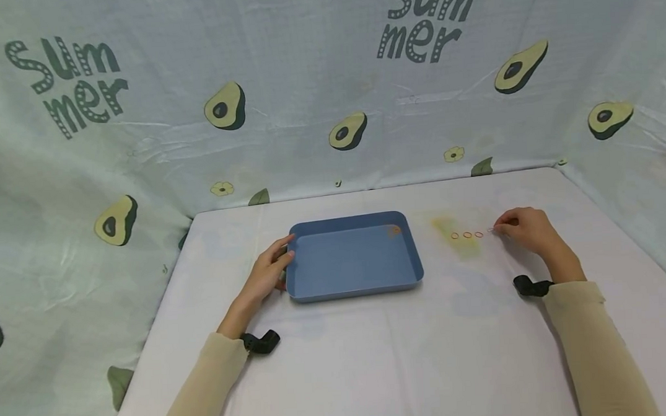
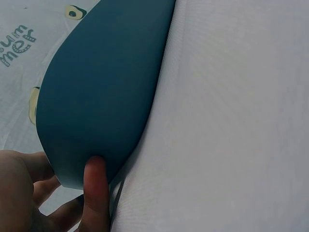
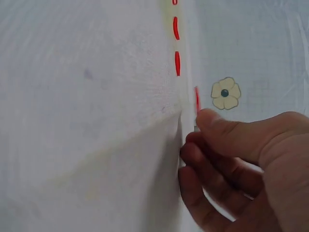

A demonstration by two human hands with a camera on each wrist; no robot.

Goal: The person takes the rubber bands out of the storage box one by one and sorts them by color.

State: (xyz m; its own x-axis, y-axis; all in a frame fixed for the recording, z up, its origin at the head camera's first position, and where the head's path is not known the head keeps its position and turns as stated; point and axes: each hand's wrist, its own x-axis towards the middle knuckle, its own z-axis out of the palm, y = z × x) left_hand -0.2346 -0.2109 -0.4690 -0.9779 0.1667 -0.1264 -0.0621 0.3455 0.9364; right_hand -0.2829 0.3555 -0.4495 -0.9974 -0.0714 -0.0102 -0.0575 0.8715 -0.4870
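Note:
A shallow blue rectangular tray (image 1: 353,292) lies on the white-covered table. At its left end my left hand (image 1: 266,273) grips the tray, fingertips on the rim. In the left wrist view the thumb (image 2: 96,188) presses the outer wall, with the other fingers around the corner. To the right of the tray, three thin red rings (image 1: 467,235) lie in a row. My right hand (image 1: 526,229) pinches another thin red ring (image 3: 197,99) between thumb and forefinger, at the right end of that row. Its lower part is hidden by the fingertips.
A small orange-brown patch (image 1: 394,230) shows inside the tray near its far right corner. Yellowish staining (image 1: 457,237) marks the cloth around the rings. A hanging cloth (image 1: 291,154) with avocado prints closes off the back and sides of the table (image 1: 373,367).

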